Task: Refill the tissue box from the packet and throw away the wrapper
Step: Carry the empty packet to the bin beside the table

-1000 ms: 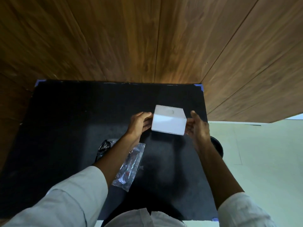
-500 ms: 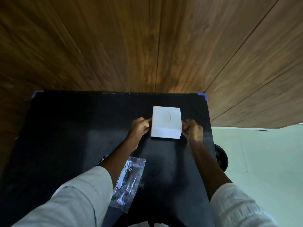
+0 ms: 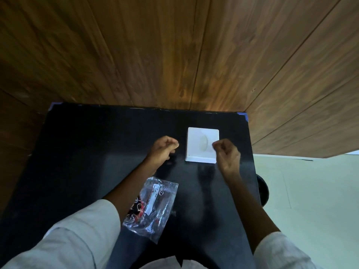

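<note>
White square box [image 3: 202, 145], matte, oval slot on top, flat on glossy black table [image 3: 97, 152]. Left hand [image 3: 163, 152] and right hand [image 3: 227, 155] loosely curled either side, each grip empty. Crinkled clear wrapper [image 3: 153, 206] near front edge.

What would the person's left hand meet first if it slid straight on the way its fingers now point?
Probably the white tissue box: the left hand points right toward its near side, with bare black table between. Height is unclear.
</note>
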